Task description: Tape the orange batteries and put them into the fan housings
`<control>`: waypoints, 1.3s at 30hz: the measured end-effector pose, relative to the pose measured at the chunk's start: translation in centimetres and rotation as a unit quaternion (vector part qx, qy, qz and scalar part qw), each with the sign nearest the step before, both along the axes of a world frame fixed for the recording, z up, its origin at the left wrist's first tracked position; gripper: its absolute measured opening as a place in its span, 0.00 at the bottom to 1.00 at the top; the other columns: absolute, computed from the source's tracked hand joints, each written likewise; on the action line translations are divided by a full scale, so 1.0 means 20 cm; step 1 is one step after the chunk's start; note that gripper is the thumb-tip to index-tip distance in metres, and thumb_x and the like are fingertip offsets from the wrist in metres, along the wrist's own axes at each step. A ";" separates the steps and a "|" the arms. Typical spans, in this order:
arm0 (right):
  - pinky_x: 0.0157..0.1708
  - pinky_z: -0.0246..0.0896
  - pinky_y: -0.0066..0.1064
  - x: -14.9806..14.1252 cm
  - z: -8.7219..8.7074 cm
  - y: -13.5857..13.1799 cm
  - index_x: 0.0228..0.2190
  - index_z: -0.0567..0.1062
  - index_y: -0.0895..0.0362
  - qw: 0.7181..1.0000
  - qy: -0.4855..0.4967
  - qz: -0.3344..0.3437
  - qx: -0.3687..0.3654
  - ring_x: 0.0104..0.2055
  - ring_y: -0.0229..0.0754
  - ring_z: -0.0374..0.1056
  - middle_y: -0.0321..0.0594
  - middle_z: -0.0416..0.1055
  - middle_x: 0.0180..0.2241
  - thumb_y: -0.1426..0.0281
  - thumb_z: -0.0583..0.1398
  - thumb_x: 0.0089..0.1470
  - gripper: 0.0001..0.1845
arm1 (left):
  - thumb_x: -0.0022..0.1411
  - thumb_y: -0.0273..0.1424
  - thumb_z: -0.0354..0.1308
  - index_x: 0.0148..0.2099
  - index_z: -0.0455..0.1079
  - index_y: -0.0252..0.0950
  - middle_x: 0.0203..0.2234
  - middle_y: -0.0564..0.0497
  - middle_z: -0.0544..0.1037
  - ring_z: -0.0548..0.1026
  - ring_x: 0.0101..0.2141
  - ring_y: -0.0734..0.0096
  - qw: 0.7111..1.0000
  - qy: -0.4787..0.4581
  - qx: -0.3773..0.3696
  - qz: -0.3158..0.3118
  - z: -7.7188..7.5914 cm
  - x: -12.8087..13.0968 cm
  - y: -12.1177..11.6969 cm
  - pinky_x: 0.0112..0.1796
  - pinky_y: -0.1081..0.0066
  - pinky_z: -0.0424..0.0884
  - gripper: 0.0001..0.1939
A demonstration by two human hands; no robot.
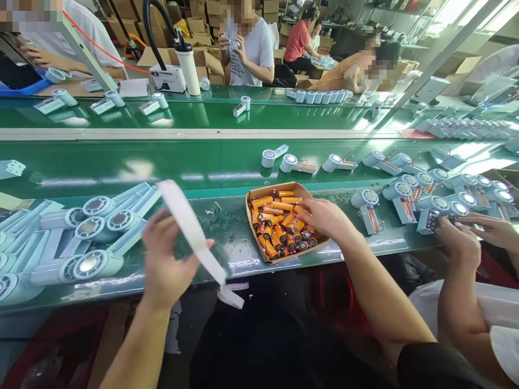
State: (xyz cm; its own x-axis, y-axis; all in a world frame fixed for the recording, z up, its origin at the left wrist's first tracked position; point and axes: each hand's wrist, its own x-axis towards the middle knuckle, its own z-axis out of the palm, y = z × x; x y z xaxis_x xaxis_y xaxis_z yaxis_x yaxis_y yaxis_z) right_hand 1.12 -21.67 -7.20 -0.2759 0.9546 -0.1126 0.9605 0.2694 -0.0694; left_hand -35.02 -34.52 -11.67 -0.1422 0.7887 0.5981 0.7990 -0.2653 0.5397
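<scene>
My left hand holds a strip of white tape between thumb and fingers. The tape slants down to the right, and its lower end curls just past the bench edge. My right hand reaches into a shallow cardboard box, its fingertips closed on an orange battery among several others with dark ends and thin wires. Left of my left hand lies a pile of pale blue plastic housings, each with a round end and a long open handle.
Pale blue units with orange batteries inside stand to the right. A co-worker's hands handle one there. Behind the bench runs a green conveyor belt carrying more units. Across it are other people and a white fume extractor.
</scene>
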 end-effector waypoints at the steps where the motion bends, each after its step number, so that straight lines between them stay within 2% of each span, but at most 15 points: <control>1: 0.51 0.71 0.42 0.00 0.00 0.04 0.51 0.83 0.56 0.999 -0.026 0.000 -0.021 0.52 0.58 0.79 0.51 0.84 0.49 0.67 0.64 0.63 0.16 | 0.66 0.36 0.67 0.57 0.70 0.45 0.51 0.46 0.78 0.66 0.67 0.43 0.999 0.032 0.010 -0.032 -0.01 0.06 0.01 0.66 0.40 0.67 0.19; 4: 0.49 0.72 0.38 0.01 0.02 0.10 0.45 0.86 0.55 0.998 0.025 -0.004 -0.057 0.49 0.55 0.81 0.47 0.86 0.46 0.69 0.65 0.61 0.12 | 0.66 0.29 0.66 0.57 0.71 0.44 0.49 0.45 0.80 0.69 0.64 0.45 0.992 0.079 0.028 -0.093 -0.01 0.18 0.01 0.62 0.44 0.72 0.18; 7: 0.51 0.75 0.40 0.08 0.03 0.06 0.45 0.86 0.55 0.969 0.238 -0.051 -0.043 0.49 0.52 0.82 0.46 0.86 0.46 0.67 0.64 0.60 0.14 | 0.64 0.24 0.64 0.57 0.72 0.43 0.49 0.45 0.81 0.69 0.63 0.45 0.985 0.110 0.001 -0.132 -0.03 0.19 -0.02 0.60 0.45 0.74 0.20; 10: 0.51 0.78 0.45 0.11 0.02 -0.07 0.48 0.84 0.53 0.870 0.486 -0.084 0.000 0.50 0.54 0.81 0.46 0.85 0.48 0.55 0.67 0.59 0.20 | 0.63 0.22 0.63 0.57 0.75 0.41 0.48 0.45 0.82 0.70 0.62 0.46 0.976 0.137 -0.025 -0.167 -0.03 0.16 -0.03 0.59 0.47 0.75 0.21; 13: 0.49 0.80 0.47 0.04 0.00 -0.23 0.51 0.83 0.51 0.759 0.644 -0.073 -0.062 0.49 0.54 0.82 0.47 0.85 0.48 0.45 0.70 0.56 0.30 | 0.62 0.20 0.61 0.56 0.77 0.39 0.47 0.44 0.83 0.70 0.61 0.45 0.970 0.169 -0.041 -0.172 -0.02 0.16 -0.03 0.59 0.46 0.75 0.21; 15: 0.49 0.81 0.47 -0.05 -0.02 -0.33 0.51 0.83 0.51 0.728 0.673 -0.054 -0.121 0.48 0.54 0.82 0.47 0.85 0.49 0.46 0.73 0.52 0.31 | 0.61 0.20 0.60 0.57 0.78 0.40 0.47 0.44 0.83 0.71 0.60 0.44 0.964 0.192 -0.048 -0.175 0.00 0.19 -0.03 0.59 0.44 0.74 0.23; 17: 0.48 0.81 0.46 -0.14 -0.02 -0.40 0.50 0.84 0.51 0.726 0.671 -0.042 -0.143 0.48 0.54 0.82 0.46 0.85 0.49 0.50 0.76 0.50 0.29 | 0.61 0.21 0.61 0.58 0.79 0.41 0.47 0.44 0.83 0.71 0.59 0.44 0.959 0.212 -0.046 -0.182 0.02 0.22 -0.03 0.59 0.43 0.74 0.24; 22: 0.42 0.82 0.42 -0.23 0.00 -0.44 0.50 0.86 0.49 0.771 0.629 -0.052 -0.091 0.40 0.50 0.81 0.41 0.85 0.43 0.58 0.78 0.47 0.28 | 0.65 0.18 0.59 0.57 0.79 0.37 0.46 0.42 0.84 0.68 0.61 0.44 0.953 0.247 0.003 -0.174 0.06 0.26 -0.05 0.56 0.50 0.78 0.21; 25: 0.35 0.81 0.38 -0.22 0.01 -0.43 0.48 0.88 0.51 0.805 0.586 -0.056 -0.076 0.31 0.46 0.79 0.38 0.84 0.36 0.59 0.79 0.46 0.27 | 0.65 0.17 0.60 0.59 0.79 0.41 0.47 0.45 0.84 0.68 0.63 0.47 0.949 0.268 0.011 -0.168 0.08 0.27 -0.06 0.57 0.54 0.78 0.24; 27: 0.34 0.81 0.36 -0.22 0.01 -0.42 0.47 0.88 0.52 0.812 0.572 -0.058 -0.097 0.31 0.45 0.79 0.37 0.83 0.34 0.60 0.78 0.46 0.25 | 0.65 0.16 0.60 0.61 0.78 0.45 0.49 0.48 0.84 0.68 0.63 0.49 0.946 0.279 0.011 -0.167 0.09 0.26 -0.06 0.59 0.56 0.77 0.27; 29: 0.38 0.82 0.37 -0.21 0.01 -0.41 0.49 0.87 0.51 0.789 0.594 -0.054 -0.152 0.35 0.47 0.82 0.36 0.84 0.36 0.62 0.78 0.47 0.26 | 0.64 0.15 0.60 0.62 0.78 0.47 0.49 0.50 0.84 0.69 0.63 0.51 0.943 0.290 0.010 -0.164 0.11 0.25 -0.06 0.62 0.55 0.75 0.30; 32: 0.42 0.84 0.41 -0.22 -0.04 -0.41 0.50 0.84 0.50 0.716 0.659 -0.043 -0.225 0.40 0.49 0.84 0.37 0.85 0.38 0.63 0.78 0.45 0.29 | 0.64 0.15 0.61 0.63 0.77 0.47 0.48 0.51 0.84 0.70 0.60 0.52 0.939 0.307 0.021 -0.155 0.14 0.27 -0.05 0.65 0.52 0.72 0.30; 34: 0.42 0.84 0.43 -0.27 -0.09 -0.44 0.48 0.82 0.50 0.672 0.716 -0.061 -0.178 0.41 0.50 0.84 0.38 0.86 0.39 0.62 0.79 0.45 0.28 | 0.65 0.16 0.62 0.63 0.77 0.46 0.47 0.51 0.84 0.70 0.57 0.52 0.940 0.310 0.037 -0.135 0.15 0.32 -0.05 0.66 0.48 0.70 0.29; 37: 0.49 0.82 0.47 -0.38 -0.18 -0.48 0.51 0.78 0.48 0.593 0.793 -0.134 -0.018 0.49 0.51 0.83 0.41 0.85 0.46 0.59 0.77 0.49 0.29 | 0.66 0.25 0.67 0.62 0.77 0.42 0.40 0.47 0.83 0.70 0.52 0.49 0.958 0.270 0.054 -0.080 0.14 0.45 -0.09 0.65 0.41 0.67 0.23; 39: 0.51 0.81 0.49 -0.39 -0.18 -0.47 0.52 0.77 0.48 0.574 0.805 -0.152 0.015 0.50 0.53 0.82 0.43 0.85 0.47 0.58 0.76 0.50 0.30 | 0.65 0.30 0.69 0.61 0.78 0.38 0.36 0.45 0.81 0.71 0.49 0.49 0.971 0.227 0.043 -0.066 0.11 0.50 -0.13 0.62 0.43 0.69 0.22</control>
State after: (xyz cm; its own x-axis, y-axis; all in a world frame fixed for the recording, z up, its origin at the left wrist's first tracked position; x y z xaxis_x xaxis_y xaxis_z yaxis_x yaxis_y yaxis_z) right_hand -6.72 -31.10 -10.77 0.1805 0.9810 0.0719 -0.3379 0.1305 -0.9321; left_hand -24.96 -37.02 -9.44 0.2509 0.7270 0.6392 0.9053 -0.4101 0.1111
